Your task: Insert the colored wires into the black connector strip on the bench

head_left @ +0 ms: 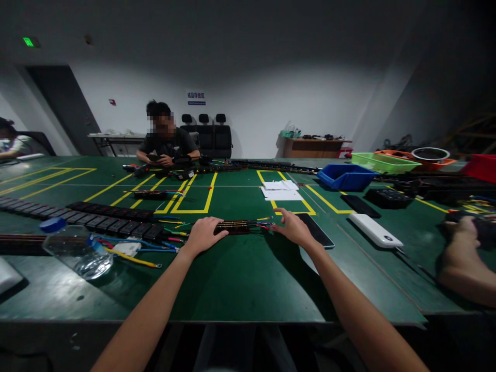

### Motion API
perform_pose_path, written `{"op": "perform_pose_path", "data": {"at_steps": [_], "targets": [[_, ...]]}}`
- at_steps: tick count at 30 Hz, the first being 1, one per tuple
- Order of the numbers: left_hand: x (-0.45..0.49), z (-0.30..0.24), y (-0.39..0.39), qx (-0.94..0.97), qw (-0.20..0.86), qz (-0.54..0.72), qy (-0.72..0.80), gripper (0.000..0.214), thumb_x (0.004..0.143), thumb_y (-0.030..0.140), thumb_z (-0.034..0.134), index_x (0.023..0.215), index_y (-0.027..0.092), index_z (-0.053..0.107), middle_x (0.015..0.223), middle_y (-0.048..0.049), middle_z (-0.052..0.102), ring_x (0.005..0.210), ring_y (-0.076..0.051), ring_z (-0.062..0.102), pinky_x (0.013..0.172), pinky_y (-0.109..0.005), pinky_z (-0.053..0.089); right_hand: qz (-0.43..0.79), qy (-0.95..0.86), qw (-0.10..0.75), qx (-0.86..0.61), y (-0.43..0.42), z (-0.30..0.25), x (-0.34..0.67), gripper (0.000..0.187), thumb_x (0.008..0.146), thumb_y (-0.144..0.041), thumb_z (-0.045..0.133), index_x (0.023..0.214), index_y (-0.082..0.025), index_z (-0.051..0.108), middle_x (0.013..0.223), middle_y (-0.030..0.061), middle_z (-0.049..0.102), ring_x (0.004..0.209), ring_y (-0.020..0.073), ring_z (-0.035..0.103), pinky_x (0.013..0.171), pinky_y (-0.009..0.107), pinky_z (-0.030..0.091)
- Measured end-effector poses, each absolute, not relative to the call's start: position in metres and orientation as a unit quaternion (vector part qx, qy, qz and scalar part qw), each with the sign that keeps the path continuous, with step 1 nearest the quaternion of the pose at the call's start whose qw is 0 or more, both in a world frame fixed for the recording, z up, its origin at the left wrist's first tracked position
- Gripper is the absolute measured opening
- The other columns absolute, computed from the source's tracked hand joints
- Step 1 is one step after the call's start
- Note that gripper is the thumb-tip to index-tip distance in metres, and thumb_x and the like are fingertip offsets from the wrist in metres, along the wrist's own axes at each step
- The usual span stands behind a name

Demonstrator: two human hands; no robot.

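Observation:
A short black bar with copper-coloured lines (234,226) lies across the green table, coloured wires coming out of both ends. My left hand (203,235) is closed over its left end, thumb along the near side. At the other end, my right hand (292,227) hovers by the wire tips (265,226), index finger and thumb apart; whether it touches a wire is unclear. Just beyond that hand lies a dark tablet or phone (315,231), partly covered by it. To the left, rows of black modules (112,222) end in coloured cables with ring lugs (145,259).
A plastic bottle (79,253) is at front left. On the right are a white power bank (375,231), a blue bin (344,177), a green basket (383,163) and another person's arm (465,263). White papers (282,191) lie mid-table. A person (168,139) sits opposite.

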State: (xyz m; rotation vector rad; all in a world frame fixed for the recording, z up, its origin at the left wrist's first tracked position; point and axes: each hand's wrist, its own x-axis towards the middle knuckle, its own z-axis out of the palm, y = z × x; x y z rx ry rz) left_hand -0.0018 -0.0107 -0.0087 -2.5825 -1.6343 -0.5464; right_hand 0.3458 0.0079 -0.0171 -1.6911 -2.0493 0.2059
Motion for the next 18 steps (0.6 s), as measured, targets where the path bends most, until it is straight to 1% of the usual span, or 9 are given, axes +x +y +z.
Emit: {"op": "perform_pose_path", "data": {"at_steps": [4, 5, 8, 10, 14, 16, 18], "targets": [[-0.001, -0.009, -0.011, -0.829, 0.013, -0.174, -0.531, 0.051, 0.098, 0.061, 0.051, 0.125, 0.020, 0.067, 0.123, -0.0097, 0.071, 0.110, -0.028, 0.066, 0.096, -0.043, 0.049, 0.064, -0.746, 0.225, -0.624, 0.007, -0.015, 0.341, 0.034, 0.100, -0.042, 0.054, 0.129, -0.028, 0.064, 0.104, 0.0066, 0.066, 0.088, 0.0194, 0.063, 0.064, 0.025, 0.036], [-0.001, -0.009, -0.011, -0.829, 0.011, -0.173, -0.532, 0.052, 0.098, 0.061, 0.051, 0.125, 0.020, 0.067, 0.123, -0.0096, 0.071, 0.111, -0.028, 0.066, 0.096, -0.043, 0.049, 0.067, -0.751, 0.212, -0.622, 0.006, -0.015, 0.339, 0.031, 0.102, -0.042, 0.049, 0.123, -0.027, 0.067, 0.104, 0.0072, 0.067, 0.088, 0.0192, 0.063, 0.065, 0.025, 0.036], [-0.001, -0.009, -0.011, -0.828, 0.008, -0.173, -0.533, 0.052, 0.098, 0.061, 0.051, 0.126, 0.021, 0.066, 0.124, -0.0094, 0.071, 0.112, -0.028, 0.065, 0.096, -0.042, 0.048, 0.083, -0.771, 0.164, -0.610, 0.005, -0.018, 0.333, 0.036, 0.106, -0.041, 0.041, 0.111, -0.026, 0.073, 0.103, 0.0085, 0.068, 0.091, 0.0197, 0.064, 0.067, 0.025, 0.036], [-0.001, -0.009, -0.012, -0.828, 0.008, -0.173, -0.534, 0.051, 0.098, 0.061, 0.051, 0.125, 0.022, 0.066, 0.124, -0.0093, 0.071, 0.113, -0.028, 0.065, 0.096, -0.042, 0.048, 0.087, -0.775, 0.155, -0.607, 0.005, -0.019, 0.332, 0.036, 0.106, -0.041, 0.041, 0.111, -0.026, 0.073, 0.102, 0.0086, 0.068, 0.091, 0.0198, 0.064, 0.068, 0.026, 0.037], [-0.001, -0.007, -0.012, -0.829, 0.009, -0.171, -0.533, 0.050, 0.098, 0.061, 0.051, 0.125, 0.021, 0.066, 0.123, -0.0092, 0.071, 0.112, -0.027, 0.065, 0.097, -0.042, 0.048, 0.085, -0.762, 0.206, -0.607, 0.008, -0.014, 0.342, 0.035, 0.101, -0.046, 0.050, 0.117, -0.026, 0.073, 0.103, 0.0082, 0.069, 0.088, 0.0202, 0.065, 0.067, 0.026, 0.039], [-0.001, -0.008, -0.012, -0.829, 0.008, -0.169, -0.533, 0.051, 0.099, 0.061, 0.050, 0.126, 0.021, 0.066, 0.123, -0.0090, 0.071, 0.111, -0.027, 0.065, 0.096, -0.041, 0.049, 0.087, -0.754, 0.228, -0.610, 0.012, -0.013, 0.349, 0.033, 0.097, -0.048, 0.056, 0.111, -0.026, 0.076, 0.098, 0.0067, 0.069, 0.085, 0.0197, 0.065, 0.068, 0.026, 0.040], [-0.001, -0.008, -0.012, -0.829, 0.013, -0.167, -0.533, 0.051, 0.098, 0.061, 0.050, 0.126, 0.021, 0.066, 0.123, -0.0089, 0.071, 0.111, -0.027, 0.066, 0.095, -0.041, 0.049, 0.094, -0.758, 0.228, -0.604, 0.015, -0.013, 0.355, 0.032, 0.093, -0.049, 0.060, 0.103, -0.026, 0.079, 0.094, 0.0063, 0.070, 0.084, 0.0204, 0.065, 0.068, 0.027, 0.040]]}}
